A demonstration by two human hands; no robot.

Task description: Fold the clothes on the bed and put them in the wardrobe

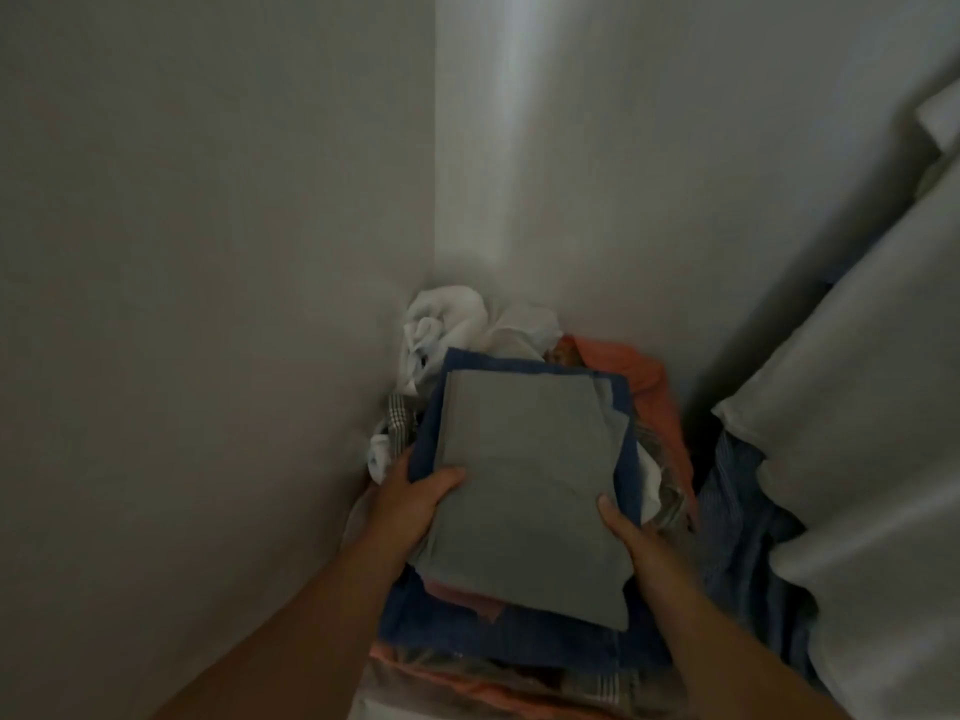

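Currently I am gripping a flat folded grey cloth garment (524, 491) at its near edges, my left hand (415, 504) and right hand (631, 537) each curling a thumb over the top. It is lying on a folded blue denim garment (519, 639) atop the pile inside the pale-walled wardrobe (208, 304). Behind, crumpled white fabric (447, 324) is resting in the corner.

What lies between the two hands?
In the head view, a folded grey garment lies between the left hand and right hand, resting on blue cloth.
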